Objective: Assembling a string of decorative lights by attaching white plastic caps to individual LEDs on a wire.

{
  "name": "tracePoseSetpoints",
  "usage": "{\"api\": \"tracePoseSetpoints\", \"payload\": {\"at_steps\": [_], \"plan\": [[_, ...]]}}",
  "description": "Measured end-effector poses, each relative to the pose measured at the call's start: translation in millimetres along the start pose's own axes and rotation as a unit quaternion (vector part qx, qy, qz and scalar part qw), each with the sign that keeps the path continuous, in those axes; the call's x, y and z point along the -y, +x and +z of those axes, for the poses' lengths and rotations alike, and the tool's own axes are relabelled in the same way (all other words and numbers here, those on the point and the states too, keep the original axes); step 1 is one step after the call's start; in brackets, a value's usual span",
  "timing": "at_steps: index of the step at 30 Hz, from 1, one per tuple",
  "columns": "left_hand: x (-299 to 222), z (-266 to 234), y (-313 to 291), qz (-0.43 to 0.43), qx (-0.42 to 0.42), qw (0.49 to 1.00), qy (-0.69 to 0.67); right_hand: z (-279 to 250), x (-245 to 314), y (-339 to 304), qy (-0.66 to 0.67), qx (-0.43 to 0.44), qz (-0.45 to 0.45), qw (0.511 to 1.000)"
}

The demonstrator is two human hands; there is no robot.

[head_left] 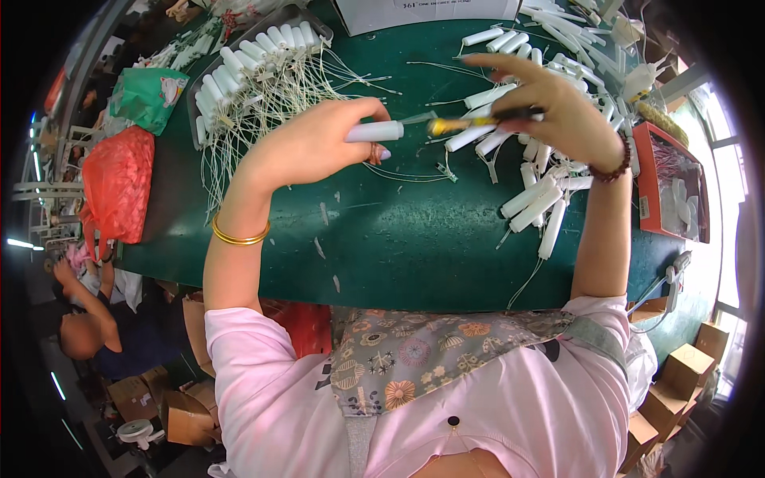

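A person in a pink shirt [518, 398] and floral apron [422, 358] is working at a green bench [390, 255], both hands busy above its surface. The left hand [307, 143] is clamping its fingers on a white cylinder [374, 131], which is lying nearly level, its end jutting out to the right of those fingers. The right hand [562, 111] is closing its fingers around a yellow-and-black-handled tool [460, 125], blurred, while one finger is stretching out above it. The tool is pointing left, toward the cylinder's end; whether the two are touching, the view cannot tell.

Just below the left fingers, thin pale wires [414, 178] are trailing rightward along the bench. Beyond and to the left of them, more white cylinders are standing in rows inside a tray [328, 33], their leads spilling out in a tangle. Under and around the right fingers, a loose heap of wired cylinders [530, 199] is spreading. A red box [647, 171] is sitting farther right of those fingers, and a red bag [119, 183] and green bag [143, 99] are resting well to the left of the left fingers.
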State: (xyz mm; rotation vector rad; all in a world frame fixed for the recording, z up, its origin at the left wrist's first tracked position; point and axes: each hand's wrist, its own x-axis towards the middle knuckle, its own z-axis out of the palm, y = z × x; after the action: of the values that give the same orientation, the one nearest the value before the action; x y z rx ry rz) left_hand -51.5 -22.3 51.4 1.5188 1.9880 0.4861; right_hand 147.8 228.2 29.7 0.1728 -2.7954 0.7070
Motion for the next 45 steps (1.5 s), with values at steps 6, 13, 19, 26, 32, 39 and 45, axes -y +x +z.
{"api": "tracePoseSetpoints", "payload": {"at_steps": [6,13,19,26,32,39,45], "plan": [[4,0,2,0.036,-0.002,0.997,-0.062,57,24,25,0.0,0.008,-0.222,0.975],[70,-24,7,0.074,-0.341,0.915,-0.202,89,36,22,0.127,0.116,-0.035,0.984],[150,-90,26,-0.104,-0.35,0.864,-0.346,117,63,52,0.198,0.125,-0.056,0.971],[227,-161,66,-0.235,-0.415,0.879,0.006,134,82,138,0.259,0.101,0.099,0.956],[242,-154,81,-0.259,-0.487,0.809,0.202,149,63,121,0.284,0.055,0.041,0.956],[120,-55,75,0.102,-0.326,0.939,-0.035,28,47,48,0.288,0.005,0.186,0.939],[0,80,97,0.124,-0.231,0.965,0.018,-22,10,-2,0.328,-0.266,0.179,0.889]]}}
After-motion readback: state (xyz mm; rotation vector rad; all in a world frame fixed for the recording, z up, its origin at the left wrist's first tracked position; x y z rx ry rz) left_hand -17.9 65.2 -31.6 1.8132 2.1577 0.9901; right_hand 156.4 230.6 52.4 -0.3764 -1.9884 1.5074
